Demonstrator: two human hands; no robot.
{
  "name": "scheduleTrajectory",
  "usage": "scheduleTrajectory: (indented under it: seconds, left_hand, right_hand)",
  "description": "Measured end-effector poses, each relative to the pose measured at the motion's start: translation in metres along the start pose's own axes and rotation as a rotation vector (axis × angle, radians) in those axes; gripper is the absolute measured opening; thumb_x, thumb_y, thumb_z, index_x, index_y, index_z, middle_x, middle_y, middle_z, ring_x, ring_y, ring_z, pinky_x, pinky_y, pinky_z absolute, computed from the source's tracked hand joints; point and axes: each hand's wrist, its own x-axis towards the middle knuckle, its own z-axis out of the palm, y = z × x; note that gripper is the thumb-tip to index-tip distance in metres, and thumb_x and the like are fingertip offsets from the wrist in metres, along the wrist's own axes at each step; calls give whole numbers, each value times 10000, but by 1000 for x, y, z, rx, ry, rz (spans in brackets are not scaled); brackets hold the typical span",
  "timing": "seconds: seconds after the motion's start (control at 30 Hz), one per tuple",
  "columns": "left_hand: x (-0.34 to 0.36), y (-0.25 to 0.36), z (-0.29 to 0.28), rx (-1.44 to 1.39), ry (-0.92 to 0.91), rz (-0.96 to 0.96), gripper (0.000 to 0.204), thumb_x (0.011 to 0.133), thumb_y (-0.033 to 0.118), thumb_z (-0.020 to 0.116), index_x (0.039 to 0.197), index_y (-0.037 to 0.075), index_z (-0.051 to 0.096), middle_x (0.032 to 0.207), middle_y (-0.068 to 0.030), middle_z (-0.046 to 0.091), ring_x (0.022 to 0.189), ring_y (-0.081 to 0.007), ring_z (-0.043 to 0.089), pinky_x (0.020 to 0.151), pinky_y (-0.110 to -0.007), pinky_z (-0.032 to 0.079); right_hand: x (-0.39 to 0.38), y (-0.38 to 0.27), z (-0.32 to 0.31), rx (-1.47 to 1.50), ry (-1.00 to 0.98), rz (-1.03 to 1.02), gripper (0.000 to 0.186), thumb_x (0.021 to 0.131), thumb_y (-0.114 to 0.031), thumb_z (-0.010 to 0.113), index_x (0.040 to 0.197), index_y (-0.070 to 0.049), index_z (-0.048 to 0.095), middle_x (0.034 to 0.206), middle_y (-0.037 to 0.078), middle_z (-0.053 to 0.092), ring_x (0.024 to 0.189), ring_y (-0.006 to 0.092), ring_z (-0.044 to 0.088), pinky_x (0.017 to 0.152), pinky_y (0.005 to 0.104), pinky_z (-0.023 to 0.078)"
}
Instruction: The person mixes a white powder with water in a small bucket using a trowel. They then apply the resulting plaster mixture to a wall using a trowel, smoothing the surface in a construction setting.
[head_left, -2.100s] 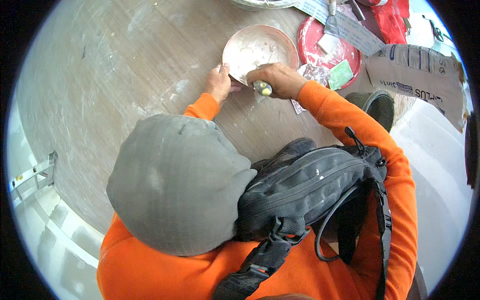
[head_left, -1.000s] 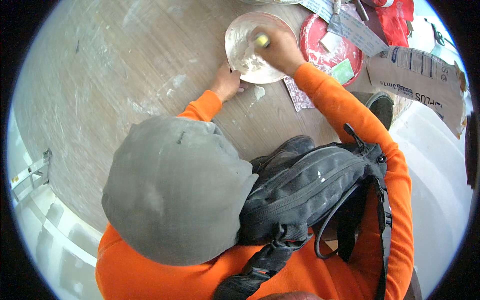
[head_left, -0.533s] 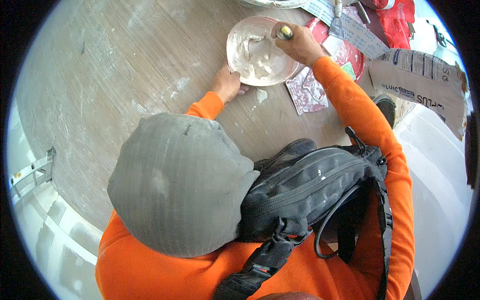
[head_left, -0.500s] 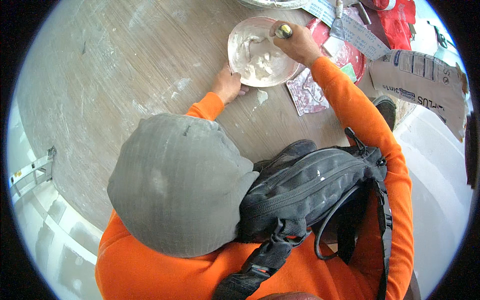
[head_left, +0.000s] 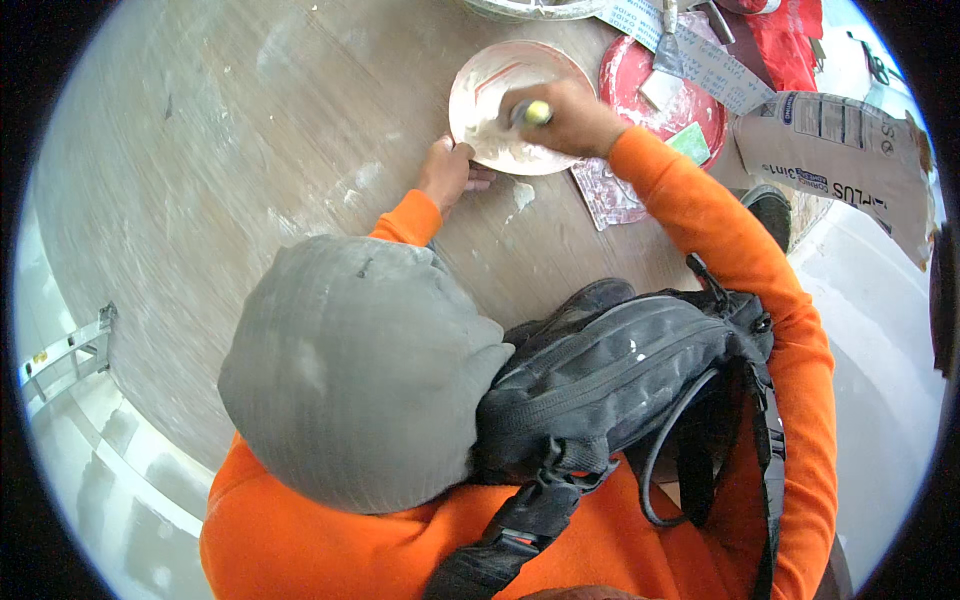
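A round, pale tub (head_left: 490,82) smeared with white filler stands on the wood-look floor. My left hand (head_left: 450,176) is closed on its near-left rim, thumb on top and fingers around the outside. Over the tub's right side, my right hand (head_left: 575,118) is wrapped round the yellow-ended handle (head_left: 537,112) of a tool whose working end is hidden below the fist. White filler (head_left: 515,155) lies along the near side of the tub, and a reddish streak of bare wall shows at the far side.
Right of the tub lie a red lid (head_left: 712,140) with filler on it, a scraper (head_left: 668,55), a smeared red plate (head_left: 607,195) and a printed sheet (head_left: 738,85). A paper sack (head_left: 840,150) lies farther right. Another tub's rim (head_left: 535,10) shows at the top.
My right hand has moved left and down across the tub with the tool. The filler has been drawn toward the near side, baring the far wall. My left hand still holds the rim.
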Motion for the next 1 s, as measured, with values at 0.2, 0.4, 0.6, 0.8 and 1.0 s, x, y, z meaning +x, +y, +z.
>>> scheduleTrajectory:
  seconds: [0.2, 0.4, 0.6, 0.8, 1.0]
  left_hand:
    - [3, -4, 1, -43, -7, 47, 359, 947, 103, 400, 1247, -81, 468, 1082, -210, 659, 832, -274, 711, 729, -373, 613]
    - [-2, -4, 4, 17, 26, 21, 325, 964, 115, 406, 1207, -75, 507, 1065, -199, 659, 817, -259, 711, 703, -359, 613]
    - [14, -18, -3, 142, 6, 66, 317, 983, 142, 410, 1197, -63, 519, 1040, -172, 662, 773, -238, 708, 683, -354, 608]
    - [19, -11, 0, 60, -12, 70, 331, 964, 139, 414, 1194, -75, 520, 1059, -200, 655, 792, -280, 715, 666, -357, 616]
    - [6, 3, -6, -6, 35, 104, 373, 926, 128, 429, 1217, -89, 515, 1054, -224, 652, 820, -338, 715, 705, -391, 622]
  right_hand:
    - [-18, 36, 1, -194, 274, 189, 171, 791, -165, 676, 931, -71, 647, 877, 156, 680, 831, 356, 680, 738, 435, 532]
    - [-13, -18, 67, -139, 467, 496, 356, 777, -307, 697, 990, -23, 677, 890, 224, 690, 841, 409, 685, 777, 486, 539]
    - [13, -2, 20, 333, 612, 725, 313, 814, -307, 669, 928, -20, 719, 854, 219, 715, 854, 333, 717, 765, 410, 545]
    - [-10, 7, 48, 384, 477, 408, 164, 834, -108, 682, 991, -61, 673, 830, 28, 678, 762, 99, 627, 696, 284, 524]
    - [-17, 20, 1, -87, 328, 115, 280, 748, -125, 697, 1027, -103, 686, 988, 134, 700, 952, 329, 677, 842, 436, 526]
